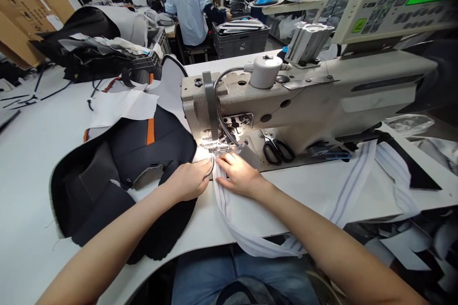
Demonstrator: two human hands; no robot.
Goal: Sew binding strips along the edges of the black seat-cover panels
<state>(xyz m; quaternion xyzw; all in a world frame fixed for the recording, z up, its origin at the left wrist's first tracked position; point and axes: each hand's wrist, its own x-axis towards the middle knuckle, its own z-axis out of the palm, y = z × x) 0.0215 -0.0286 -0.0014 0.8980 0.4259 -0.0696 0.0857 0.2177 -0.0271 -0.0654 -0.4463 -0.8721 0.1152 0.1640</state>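
Note:
My left hand (191,181) is closed, pinching the edge of a black padded fabric piece (138,138) just in front of the needle area of a sewing machine (307,86). A dark trim edge curves beside its fingertips. My right hand (238,174) lies with fingers apart on a white tape with grey stripes (238,236), pressing it near the presser foot (216,146). The tape runs under the fingers, down over the table's front edge and up again at right. The black piece carries an orange strip (150,132) and spreads over the table to the left.
Black-handled scissors (277,148) lie on the machine bed to the right. A control panel (397,7) with a green screen tops the machine. Fabric piles (107,52) stand at back left. Beyond a grey crate (241,40), a person in a light blue shirt (188,9) faces away.

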